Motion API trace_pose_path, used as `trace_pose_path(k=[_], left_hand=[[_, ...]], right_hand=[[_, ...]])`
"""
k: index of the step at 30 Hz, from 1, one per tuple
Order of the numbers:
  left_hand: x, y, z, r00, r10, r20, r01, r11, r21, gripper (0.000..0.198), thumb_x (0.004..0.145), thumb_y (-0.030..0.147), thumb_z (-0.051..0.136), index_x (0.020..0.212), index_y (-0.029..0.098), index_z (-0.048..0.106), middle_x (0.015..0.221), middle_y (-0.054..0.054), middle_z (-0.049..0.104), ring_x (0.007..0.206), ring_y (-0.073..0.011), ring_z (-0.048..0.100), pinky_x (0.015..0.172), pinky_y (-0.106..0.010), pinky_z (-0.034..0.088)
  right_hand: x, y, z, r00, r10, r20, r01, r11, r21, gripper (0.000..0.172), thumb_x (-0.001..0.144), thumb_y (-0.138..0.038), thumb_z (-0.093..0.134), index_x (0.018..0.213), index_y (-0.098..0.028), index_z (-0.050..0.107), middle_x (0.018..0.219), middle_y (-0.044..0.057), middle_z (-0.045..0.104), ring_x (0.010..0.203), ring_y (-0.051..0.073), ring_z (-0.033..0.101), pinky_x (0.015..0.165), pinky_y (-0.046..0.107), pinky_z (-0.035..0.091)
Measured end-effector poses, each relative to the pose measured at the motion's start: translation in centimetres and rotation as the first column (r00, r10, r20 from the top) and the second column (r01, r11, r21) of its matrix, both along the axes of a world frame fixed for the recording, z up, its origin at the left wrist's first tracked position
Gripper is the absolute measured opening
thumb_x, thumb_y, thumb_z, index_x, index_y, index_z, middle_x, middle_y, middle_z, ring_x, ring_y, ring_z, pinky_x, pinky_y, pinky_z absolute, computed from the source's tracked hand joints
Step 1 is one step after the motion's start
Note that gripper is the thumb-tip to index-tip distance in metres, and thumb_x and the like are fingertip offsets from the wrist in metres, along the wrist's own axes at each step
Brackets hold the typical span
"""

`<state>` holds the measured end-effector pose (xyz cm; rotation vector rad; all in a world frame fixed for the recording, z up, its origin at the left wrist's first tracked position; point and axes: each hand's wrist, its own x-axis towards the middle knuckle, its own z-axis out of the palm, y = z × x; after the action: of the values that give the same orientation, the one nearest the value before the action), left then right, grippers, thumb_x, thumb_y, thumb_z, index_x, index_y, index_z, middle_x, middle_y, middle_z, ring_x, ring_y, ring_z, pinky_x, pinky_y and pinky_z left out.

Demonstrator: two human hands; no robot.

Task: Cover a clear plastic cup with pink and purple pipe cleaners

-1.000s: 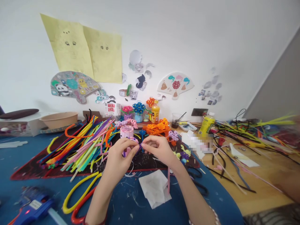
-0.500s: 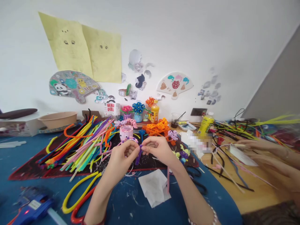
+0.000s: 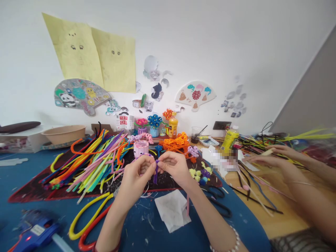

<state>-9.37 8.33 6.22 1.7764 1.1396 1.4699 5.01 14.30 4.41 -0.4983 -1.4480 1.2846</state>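
Observation:
Between my two hands is a short purple pipe cleaner (image 3: 155,176), bent near its top, with its tail hanging down. My left hand (image 3: 139,170) pinches it from the left with thumb and index finger. From the right, my right hand (image 3: 172,168) pinches the same piece, the fingertips of both hands almost touching. Just behind my left hand stands a pink pot made of pipe cleaners (image 3: 141,149). Below the hands a crumpled white tissue (image 3: 172,210) lies on the blue table. My fingers hide part of the purple piece.
Loose coloured pipe cleaners (image 3: 97,164) are heaped at left. A blue glue gun (image 3: 36,232) with a lit red light lies front left. Orange pipe-cleaner pieces (image 3: 174,142) and a juice bottle (image 3: 173,125) are behind. At right, another person's hands (image 3: 278,159) work over a wooden table (image 3: 275,222).
My hands stay together, with the purple pipe cleaner now hanging more upright between them. The other person's hands have shifted up and away over the wooden table.

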Motion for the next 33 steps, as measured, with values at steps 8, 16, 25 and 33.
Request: trace_pose_path(k=[8, 16, 25, 33], left_hand=[[-0.1, 0.2, -0.2, 0.992, 0.091, -0.083, -0.086, 0.994, 0.06, 0.019, 0.088, 0.037, 0.056, 0.083, 0.019, 0.061, 0.068, 0.001, 0.065, 0.06, -0.0123, 0.06, 0.055, -0.021, 0.046], [-0.3, 0.7, -0.9, 0.891, 0.352, -0.288, -0.29, 0.928, 0.235, 0.016, 0.085, 0.036, 0.06, 0.087, 0.021, 0.067, 0.081, -0.002, 0.069, 0.07, -0.017, 0.061, 0.065, -0.028, 0.045], [-0.5, 1.0, -1.2, 0.807, 0.403, -0.432, -0.265, 0.9, 0.346, 0.021, 0.093, 0.03, 0.046, 0.089, 0.022, 0.065, 0.083, -0.003, 0.072, 0.073, -0.0177, 0.066, 0.067, -0.028, 0.049], [-0.6, 1.2, -1.8, 0.727, 0.462, -0.507, -0.228, 0.86, 0.456, 0.017, 0.092, 0.03, 0.053, 0.092, 0.021, 0.067, 0.091, -0.006, 0.073, 0.082, -0.0227, 0.068, 0.069, -0.031, 0.05]], right_hand=[[0.0, 0.2, 0.2, 1.0, 0.005, -0.012, -0.005, 1.0, -0.03, 0.036, 0.056, -0.044, 0.088, 0.07, -0.018, 0.067, 0.057, -0.001, 0.066, 0.049, 0.014, 0.062, 0.052, 0.027, 0.054], [0.4, 0.9, 0.2, 0.999, -0.022, 0.023, 0.024, 0.999, -0.045, 0.033, 0.065, -0.044, 0.084, 0.075, -0.017, 0.067, 0.06, 0.001, 0.068, 0.054, 0.016, 0.066, 0.058, 0.028, 0.056], [0.9, 1.0, 0.3, 0.988, -0.019, 0.153, 0.03, 0.997, -0.072, 0.038, 0.065, -0.048, 0.081, 0.074, -0.015, 0.066, 0.059, 0.001, 0.068, 0.05, 0.015, 0.066, 0.051, 0.026, 0.056], [1.3, 1.7, -0.3, 0.979, -0.018, 0.202, 0.03, 0.998, -0.06, 0.039, 0.071, -0.052, 0.076, 0.073, -0.015, 0.063, 0.059, 0.001, 0.066, 0.048, 0.013, 0.064, 0.046, 0.022, 0.051]])
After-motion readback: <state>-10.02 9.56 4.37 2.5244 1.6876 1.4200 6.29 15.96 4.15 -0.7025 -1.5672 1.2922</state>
